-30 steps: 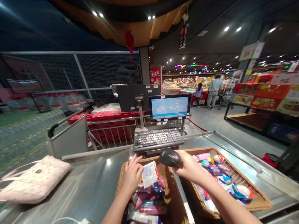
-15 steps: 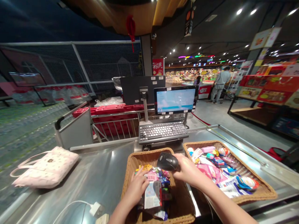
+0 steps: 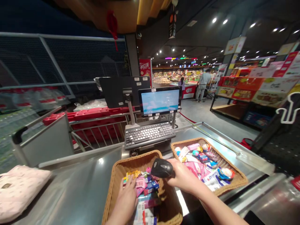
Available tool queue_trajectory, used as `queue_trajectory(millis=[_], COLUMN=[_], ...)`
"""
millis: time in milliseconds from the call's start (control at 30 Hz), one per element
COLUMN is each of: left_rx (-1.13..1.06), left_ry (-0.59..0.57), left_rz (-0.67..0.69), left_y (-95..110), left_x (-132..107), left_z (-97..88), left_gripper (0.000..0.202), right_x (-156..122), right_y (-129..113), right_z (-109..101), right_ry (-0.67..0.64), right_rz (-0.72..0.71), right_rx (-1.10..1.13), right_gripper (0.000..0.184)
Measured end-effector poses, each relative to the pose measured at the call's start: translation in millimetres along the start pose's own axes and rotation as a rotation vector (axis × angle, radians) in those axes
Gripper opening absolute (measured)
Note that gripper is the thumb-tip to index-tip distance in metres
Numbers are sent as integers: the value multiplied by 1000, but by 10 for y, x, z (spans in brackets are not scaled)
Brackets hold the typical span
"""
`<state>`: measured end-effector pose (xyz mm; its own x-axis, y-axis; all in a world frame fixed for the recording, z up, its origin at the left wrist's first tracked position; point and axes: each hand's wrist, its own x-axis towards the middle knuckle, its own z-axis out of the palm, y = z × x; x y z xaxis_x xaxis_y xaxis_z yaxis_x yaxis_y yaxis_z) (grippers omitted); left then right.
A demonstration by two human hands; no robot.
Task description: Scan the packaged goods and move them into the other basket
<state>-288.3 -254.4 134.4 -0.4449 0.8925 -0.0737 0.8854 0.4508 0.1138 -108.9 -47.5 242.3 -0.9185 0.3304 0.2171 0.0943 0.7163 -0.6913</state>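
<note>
A black handheld barcode scanner [image 3: 161, 168] is gripped by my right hand [image 3: 181, 176], its head over the right part of the near wicker basket [image 3: 117, 165]. Inside that basket lies a pile of small colourful packets [image 3: 147, 200]. My left hand [image 3: 126, 193] rests at the left of the pile with its fingers stretched out, touching the yellow packets [image 3: 133, 173] and a pink packet [image 3: 140, 182]. Whether its fingertips pinch any of them is hard to see. To the right stands a second wicker basket [image 3: 234, 178], filled with packaged goods [image 3: 201, 162].
Beyond the baskets are a keyboard [image 3: 150, 134], a lit monitor [image 3: 160, 101] and a second screen seen from behind [image 3: 126, 92]. A pink bag [image 3: 21, 190] lies on the metal counter [image 3: 77, 187] at left. Two people [image 3: 202, 84] stand far off among the shelves.
The view has turned to the right, so everything sits further left. A pack with a large white label beside my left hand no longer shows on top. The scanner stays in my right hand.
</note>
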Motion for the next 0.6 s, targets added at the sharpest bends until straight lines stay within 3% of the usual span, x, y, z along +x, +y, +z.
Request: queue_trajectory(millis=[167,333,467,600], left_rx=[-107,-204,-210,-139], left_ry=[60,168,118,35], left_rz=[94,230,367,574], left_y=[353,883,1387,1792], left_x=[365,919,1310,1643], left_z=[-277,-438,-442,-380], left_gripper=[20,20,23,22], right_x=[-160,-341,-479,-596], right_y=[251,536,736,942], right_z=[-392,-881,-1183,-1342], right_ry=[99,201,246,277], right_rz=[34,148,178,176], right_rx=[-19,-103,-118,-108], right_gripper=[28,22,27,31])
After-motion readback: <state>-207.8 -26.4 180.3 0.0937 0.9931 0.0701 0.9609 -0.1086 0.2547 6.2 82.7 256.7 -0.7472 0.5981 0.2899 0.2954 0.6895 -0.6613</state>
